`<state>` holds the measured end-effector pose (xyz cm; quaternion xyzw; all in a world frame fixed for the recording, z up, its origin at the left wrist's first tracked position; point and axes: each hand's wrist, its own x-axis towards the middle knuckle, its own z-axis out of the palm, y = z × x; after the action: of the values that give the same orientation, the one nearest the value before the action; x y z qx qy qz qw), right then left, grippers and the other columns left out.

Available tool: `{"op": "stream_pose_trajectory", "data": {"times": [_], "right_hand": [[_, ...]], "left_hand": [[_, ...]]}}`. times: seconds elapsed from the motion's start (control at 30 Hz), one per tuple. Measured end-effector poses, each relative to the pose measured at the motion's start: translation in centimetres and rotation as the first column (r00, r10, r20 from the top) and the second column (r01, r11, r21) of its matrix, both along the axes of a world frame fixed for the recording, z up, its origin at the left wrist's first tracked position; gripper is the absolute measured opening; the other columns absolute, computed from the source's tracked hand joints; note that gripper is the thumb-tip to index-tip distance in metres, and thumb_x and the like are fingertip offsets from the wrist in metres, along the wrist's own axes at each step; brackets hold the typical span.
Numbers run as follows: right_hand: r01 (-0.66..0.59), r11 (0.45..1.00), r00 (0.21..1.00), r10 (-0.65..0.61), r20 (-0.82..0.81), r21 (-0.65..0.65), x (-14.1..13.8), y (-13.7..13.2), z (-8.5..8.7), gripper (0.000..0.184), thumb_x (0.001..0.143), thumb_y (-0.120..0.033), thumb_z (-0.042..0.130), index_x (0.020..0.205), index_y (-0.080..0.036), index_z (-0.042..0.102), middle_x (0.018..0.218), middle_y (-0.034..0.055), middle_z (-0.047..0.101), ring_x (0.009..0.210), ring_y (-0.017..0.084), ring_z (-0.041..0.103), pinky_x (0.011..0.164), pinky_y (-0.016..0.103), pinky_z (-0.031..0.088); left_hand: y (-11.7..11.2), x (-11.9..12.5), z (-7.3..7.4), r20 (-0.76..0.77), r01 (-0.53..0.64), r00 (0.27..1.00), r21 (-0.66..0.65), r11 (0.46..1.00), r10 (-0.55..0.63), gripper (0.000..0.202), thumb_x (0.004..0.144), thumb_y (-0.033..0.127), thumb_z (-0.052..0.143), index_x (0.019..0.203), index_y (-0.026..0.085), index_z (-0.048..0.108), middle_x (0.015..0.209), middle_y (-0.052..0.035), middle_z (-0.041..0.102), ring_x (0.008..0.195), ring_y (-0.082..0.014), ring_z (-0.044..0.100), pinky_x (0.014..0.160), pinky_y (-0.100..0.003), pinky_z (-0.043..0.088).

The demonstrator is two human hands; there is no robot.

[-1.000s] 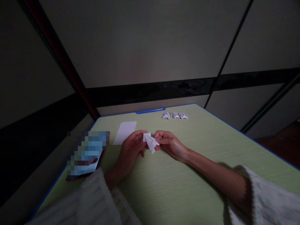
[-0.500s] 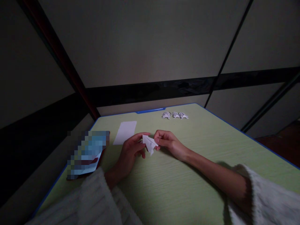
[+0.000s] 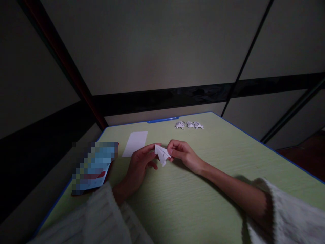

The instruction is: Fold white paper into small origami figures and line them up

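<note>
Between my hands, just above the table, is a small piece of folded white paper (image 3: 161, 154) with flaps, one of them pointing down toward me. My left hand (image 3: 142, 162) grips its left side, thumb in front and index finger along the back. From the right, my right hand (image 3: 180, 151) pinches the paper's right corner between thumb and bent fingers. Farther back on the table lie three folded paper figures, a left one (image 3: 179, 125), a middle one (image 3: 190, 124) and a right one (image 3: 198, 125), the last two close together.
A flat white sheet of paper (image 3: 135, 143) lies left of centre. At the left edge rests a tablet-like device (image 3: 98, 169) with its screen partly blurred out. The pale green table (image 3: 223, 142) has a blue rim and stands against a panelled wall (image 3: 162, 51).
Both hands keep hold of the folded paper. It has turned slightly, and the lower left fingers have shifted a little. Everything else lies as before.
</note>
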<state>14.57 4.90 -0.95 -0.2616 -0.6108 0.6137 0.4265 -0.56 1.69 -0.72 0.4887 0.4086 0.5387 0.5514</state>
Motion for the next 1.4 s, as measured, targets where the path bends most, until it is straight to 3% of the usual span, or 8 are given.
{"op": "stream_pose_trajectory", "data": {"times": [0.17, 0.37, 0.5, 1.2, 1.4], "right_hand": [[-0.015, 1.000, 1.000, 0.015, -0.004, 0.004, 0.09, -0.01, -0.02, 0.018, 0.066, -0.027, 0.055, 0.060, -0.013, 0.046, 0.053, -0.0017, 0.048, 0.050, 0.007, 0.043, 0.050, 0.021, 0.034], [-0.005, 1.000, 1.000, 0.004, 0.005, 0.011, 0.06, 0.06, 0.10, 0.016, 0.067, -0.026, 0.054, 0.060, -0.013, 0.046, 0.053, -0.0014, 0.048, 0.049, 0.007, 0.044, 0.050, 0.022, 0.034], [-0.004, 1.000, 1.000, 0.004, 0.009, 0.008, 0.09, 0.05, 0.14, 0.017, 0.066, -0.026, 0.054, 0.060, -0.013, 0.046, 0.053, -0.0017, 0.048, 0.049, 0.007, 0.044, 0.050, 0.021, 0.034], [-0.033, 0.999, 0.999, 0.033, 0.028, -0.005, 0.06, 0.00, 0.02, 0.019, 0.066, -0.029, 0.056, 0.060, -0.014, 0.047, 0.053, -0.0020, 0.048, 0.049, 0.007, 0.043, 0.049, 0.021, 0.032], [0.024, 1.000, 0.999, -0.024, 0.031, -0.012, -0.13, 0.12, 0.10, 0.021, 0.064, -0.030, 0.057, 0.058, -0.014, 0.046, 0.051, -0.0024, 0.048, 0.048, 0.007, 0.042, 0.049, 0.021, 0.032]], "left_hand": [[0.00, -0.02, 0.05, -0.023, -0.019, 1.000, 0.032, 0.999, 0.019, 0.021, 0.065, 0.019, 0.055, 0.083, 0.016, 0.064, 0.087, -0.0039, 0.060, 0.065, -0.0114, 0.052, 0.045, -0.018, 0.042], [-0.07, 0.11, 0.35, 0.015, -0.059, 0.998, 0.015, 0.998, 0.059, 0.022, 0.063, 0.017, 0.057, 0.085, 0.016, 0.060, 0.070, -0.0011, 0.061, 0.061, -0.0112, 0.052, 0.042, -0.017, 0.039], [0.04, 0.10, 0.25, 0.049, -0.063, 0.997, 0.019, 0.998, 0.062, 0.015, 0.062, 0.014, 0.058, 0.077, 0.015, 0.055, 0.063, 0.0016, 0.059, 0.055, -0.0093, 0.052, 0.040, -0.016, 0.039], [-0.15, 0.19, 0.42, 0.082, -0.064, 0.995, 0.004, 0.998, 0.063, 0.019, 0.056, 0.014, 0.061, 0.075, 0.015, 0.061, 0.059, 0.0005, 0.061, 0.051, -0.0101, 0.052, 0.041, -0.018, 0.036], [-0.07, 0.16, 0.52, 0.055, -0.068, 0.996, -0.047, 0.997, 0.071, 0.031, 0.059, 0.012, 0.059, 0.090, 0.016, 0.058, 0.083, -0.0023, 0.062, 0.059, -0.0093, 0.053, 0.041, -0.016, 0.037]]}}
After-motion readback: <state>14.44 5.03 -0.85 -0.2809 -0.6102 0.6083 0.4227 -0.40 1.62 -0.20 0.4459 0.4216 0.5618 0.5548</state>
